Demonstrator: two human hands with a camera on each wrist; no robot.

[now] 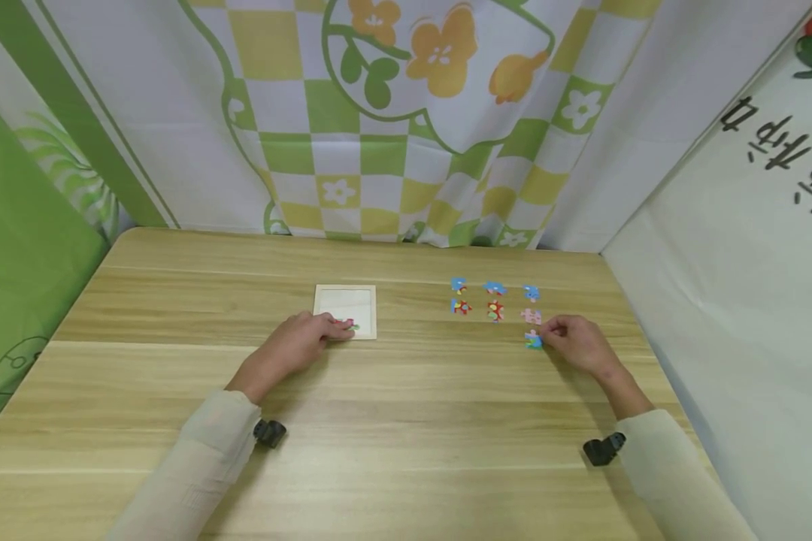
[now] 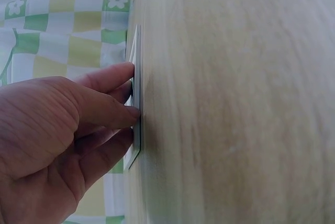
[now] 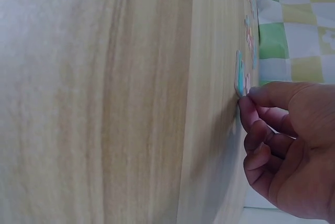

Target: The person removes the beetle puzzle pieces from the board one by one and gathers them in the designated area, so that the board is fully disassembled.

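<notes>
A small pale square puzzle tray (image 1: 372, 312) lies on the table, with a red, pink and green bit of puzzle (image 1: 345, 324) inside its near edge. My left hand (image 1: 302, 336) holds the tray at its near left part. In the left wrist view the thumb meets the tray's edge (image 2: 138, 135) and the other fingers reach over it. At the right, my right hand (image 1: 578, 344) pinches the edge of a blue and green puzzle piece (image 1: 533, 341) between thumb and forefinger. That piece (image 3: 240, 72) stands out just above the wood in the right wrist view.
Several other puzzle pieces lie in rows beyond and left of the right hand, among them a pink piece (image 1: 531, 316), a red spotted piece (image 1: 495, 310) and a blue piece (image 1: 495, 288). A checked curtain (image 1: 406, 165) hangs behind the wooden table (image 1: 413, 421); a white wall sheet borders the right.
</notes>
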